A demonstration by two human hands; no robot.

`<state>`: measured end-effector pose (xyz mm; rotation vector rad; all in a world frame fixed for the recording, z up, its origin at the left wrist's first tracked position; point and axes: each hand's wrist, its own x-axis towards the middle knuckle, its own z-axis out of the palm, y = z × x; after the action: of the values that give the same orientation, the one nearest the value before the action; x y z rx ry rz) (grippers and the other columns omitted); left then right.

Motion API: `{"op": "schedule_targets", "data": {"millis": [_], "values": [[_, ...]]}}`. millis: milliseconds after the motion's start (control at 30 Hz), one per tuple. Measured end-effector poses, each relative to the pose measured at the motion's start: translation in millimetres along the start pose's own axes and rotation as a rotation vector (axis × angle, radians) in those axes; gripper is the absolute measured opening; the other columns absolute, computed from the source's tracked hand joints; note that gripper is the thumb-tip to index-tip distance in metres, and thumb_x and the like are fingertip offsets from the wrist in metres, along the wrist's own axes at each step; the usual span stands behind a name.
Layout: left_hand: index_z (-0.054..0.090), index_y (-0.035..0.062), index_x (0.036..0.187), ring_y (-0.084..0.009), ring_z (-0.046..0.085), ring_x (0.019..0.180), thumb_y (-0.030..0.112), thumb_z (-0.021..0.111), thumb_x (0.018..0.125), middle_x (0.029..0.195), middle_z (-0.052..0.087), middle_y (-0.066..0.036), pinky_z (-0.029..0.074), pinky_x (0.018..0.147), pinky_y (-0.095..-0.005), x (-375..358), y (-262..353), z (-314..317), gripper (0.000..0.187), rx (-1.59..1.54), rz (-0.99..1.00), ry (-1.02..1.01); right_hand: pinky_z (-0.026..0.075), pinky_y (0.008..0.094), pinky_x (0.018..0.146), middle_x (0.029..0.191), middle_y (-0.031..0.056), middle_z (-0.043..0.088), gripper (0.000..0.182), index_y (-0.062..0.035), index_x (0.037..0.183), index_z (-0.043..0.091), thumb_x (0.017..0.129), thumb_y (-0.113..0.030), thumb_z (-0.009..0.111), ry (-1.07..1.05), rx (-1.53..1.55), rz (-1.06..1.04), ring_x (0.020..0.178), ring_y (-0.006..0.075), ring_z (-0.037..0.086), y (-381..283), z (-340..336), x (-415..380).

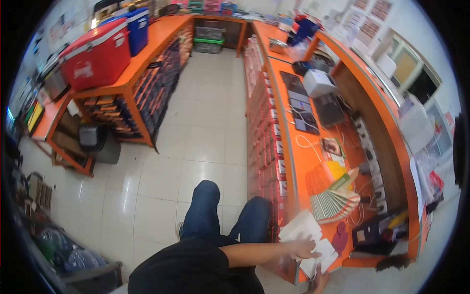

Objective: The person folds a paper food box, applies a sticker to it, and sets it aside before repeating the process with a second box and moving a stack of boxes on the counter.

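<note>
1. At the counter's (298, 161) near edge, my left hand (306, 246) lies flat on white papers (303, 230), fingers spread, gripping nothing.
2. My right hand (319, 282) shows only partly under the papers' lower corner; I cannot tell how its fingers sit.
3. Just beyond the papers, fanned booklets (335, 203) rest on the counter.
4. Toward the counter's far end sits a white box (318, 82).

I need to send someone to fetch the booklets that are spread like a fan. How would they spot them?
Follow the long orange counter on the right toward its near end. The fanned stack of booklets lies just beyond the white papers under the left hand. Unlike those plain sheets, its overlapping spines splay out in stripes.
</note>
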<state>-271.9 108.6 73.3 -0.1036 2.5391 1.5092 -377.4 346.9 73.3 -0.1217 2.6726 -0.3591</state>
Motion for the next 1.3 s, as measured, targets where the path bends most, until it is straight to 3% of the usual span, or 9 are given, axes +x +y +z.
{"op": "schedule_targets", "data": {"millis": [67,167,333,433,567,667,867,1000,1300], "values": [[0.055,-0.0059,0.123,-0.0402,0.035,0.135,0.072,0.026,0.091,0.133,0.051,-0.024,0.021,0.112,-0.0553,3,4,8,0.089,0.088,0.022,0.161,0.046,0.0322,0.086,0.117,0.0179,0.062,0.042,-0.0022,0.119,0.063,0.09,-0.032,0.066,0.159,0.701,-0.685,0.101,0.0203,0.058,66,40,44],[0.06,-0.0052,0.11,-0.032,0.06,0.1,0.072,0.035,0.09,0.102,0.065,-0.018,0.042,0.094,-0.0473,-4,20,-17,0.083,-0.254,0.144,-0.051,0.044,0.0336,0.089,0.122,0.0177,0.059,0.044,-0.0025,0.123,0.06,0.092,-0.033,0.064,0.199,0.581,-0.936,0.106,0.0214,0.055,2,24,23],[0.06,-0.0044,0.091,-0.0169,0.058,0.07,0.033,0.057,0.093,0.081,0.061,-0.008,0.048,0.057,-0.0315,-29,46,-46,0.038,-0.665,0.126,0.05,0.04,0.0371,0.096,0.135,0.0172,0.05,0.049,-0.0033,0.132,0.053,0.096,-0.035,0.057,0.43,0.28,-1.372,0.117,0.024,0.049,-118,-16,-102],[0.06,-0.0053,0.1,-0.0193,0.061,0.074,0.024,0.059,0.091,0.083,0.064,-0.012,0.051,0.061,-0.0326,-10,28,-44,0.031,-0.53,0.228,0.425,0.039,0.0413,0.099,0.135,0.0159,0.051,0.051,-0.0025,0.131,0.053,0.097,-0.04,0.053,0.402,0.875,-1.152,0.119,0.0292,0.049,-127,2,-101],[0.053,-0.0093,0.121,-0.0182,0.064,0.093,0.02,0.064,0.092,0.101,0.067,-0.017,0.051,0.082,-0.0302,-104,69,-112,0.042,-0.535,0.518,0.657,0.04,0.044,0.099,0.129,0.0173,0.053,0.053,0.0003,0.125,0.053,0.094,-0.043,0.059,0.177,0.613,-0.558,0.121,0.0315,0.048,-76,36,-12],[0.058,-0.0051,0.12,-0.0171,0.066,0.085,0.012,0.068,0.089,0.101,0.069,-0.016,0.053,0.077,-0.0292,-158,63,-130,0.037,-0.587,0.395,0.912,0.04,0.0427,0.097,0.124,0.0187,0.055,0.043,0.0017,0.124,0.053,0.096,-0.031,0.059,-0.024,0.256,-0.772,0.115,0.0282,0.05,-86,35,-38],[0.068,-0.002,0.102,-0.0212,0.071,0.086,-0.004,0.067,0.083,0.098,0.071,-0.016,0.055,0.068,-0.0286,-186,28,-137,0.019,-0.161,0.967,1.158,0.043,0.0424,0.094,0.12,0.0208,0.057,0.044,0.0038,0.125,0.052,0.097,-0.031,0.056,-0.024,0.273,-1.065,0.111,0.0307,0.053,-143,60,-56],[0.059,0.0008,0.104,-0.0144,0.063,0.079,0.029,0.073,0.081,0.11,0.067,-0.016,0.05,0.073,-0.0281,-194,2,-100,0.039,-0.493,0.658,0.728,0.045,0.0421,0.092,0.117,0.0225,0.058,0.045,0.0055,0.126,0.052,0.098,-0.03,0.053,-0.054,0.376,-1.242,0.107,0.0326,0.057,-199,103,-93],[0.049,0.0,0.119,-0.0146,0.064,0.095,0.008,0.047,0.1,0.11,0.066,-0.011,0.053,0.084,-0.0267,-251,-51,-125,0.021,-0.951,0.047,0.686,0.052,0.0428,0.082,0.108,0.0271,0.064,0.041,0.0087,0.125,0.054,0.101,-0.023,0.043,0.061,0.619,-1.442,0.093,0.0393,0.065,-291,134,-161]]}}
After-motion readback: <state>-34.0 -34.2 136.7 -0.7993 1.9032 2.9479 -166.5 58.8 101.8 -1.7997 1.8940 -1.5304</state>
